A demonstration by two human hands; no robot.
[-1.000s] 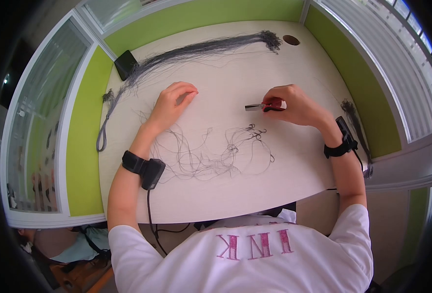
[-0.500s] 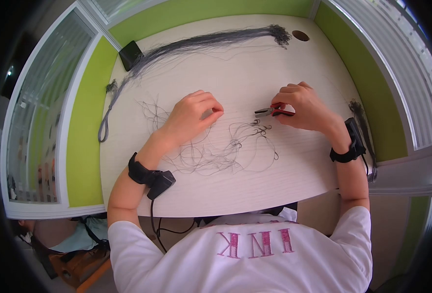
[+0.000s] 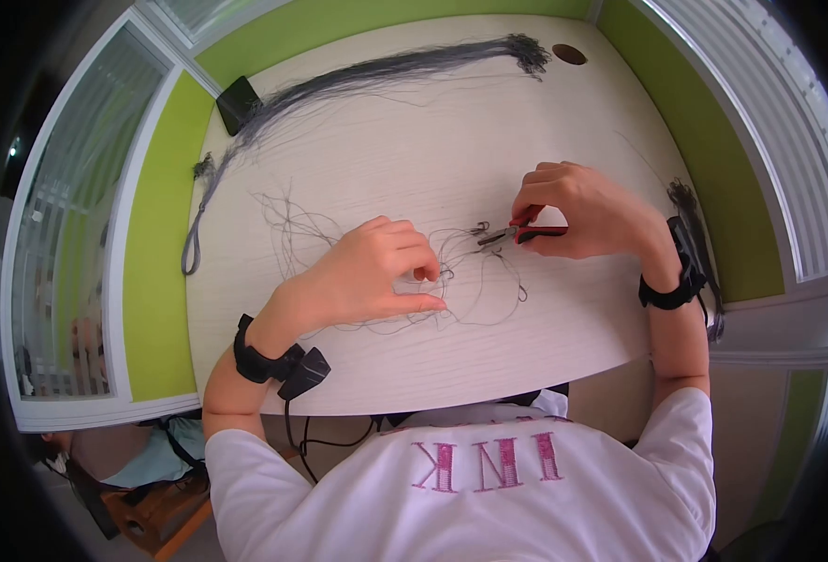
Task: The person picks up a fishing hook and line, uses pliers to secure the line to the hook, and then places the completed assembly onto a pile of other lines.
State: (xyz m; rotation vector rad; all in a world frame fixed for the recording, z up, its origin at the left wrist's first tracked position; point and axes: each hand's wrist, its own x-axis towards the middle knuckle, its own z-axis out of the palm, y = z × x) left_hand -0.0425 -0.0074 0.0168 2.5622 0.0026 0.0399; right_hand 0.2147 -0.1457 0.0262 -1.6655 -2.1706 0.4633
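My right hand (image 3: 582, 206) grips small pliers (image 3: 543, 231) with red and black handles, their metal jaws pointing left. Those jaws lie right at a few dark hooks (image 3: 480, 227) that look like fishing hooks tied on thin line. Over the loose tangle of thin line (image 3: 292, 229), my left hand (image 3: 367, 273) hovers low with thumb and fingers apart and nothing between them. Near its fingertips sits one hook (image 3: 446, 274), and farther right lies another dark loop (image 3: 522, 292). Part of the tangle is hidden under my left hand.
A long bundle of grey lines (image 3: 376, 73) with a dark clump of hooks (image 3: 527, 54) stretches across the back. At its left end stands a black block (image 3: 239, 106). Another dark bundle (image 3: 693, 211) lies along the right edge. Green partitions (image 3: 713, 140) border the desk.
My left hand has come down and toward the right, its thumb and fingers parting. The pliers in my right hand have moved left and slightly down to the hooks.
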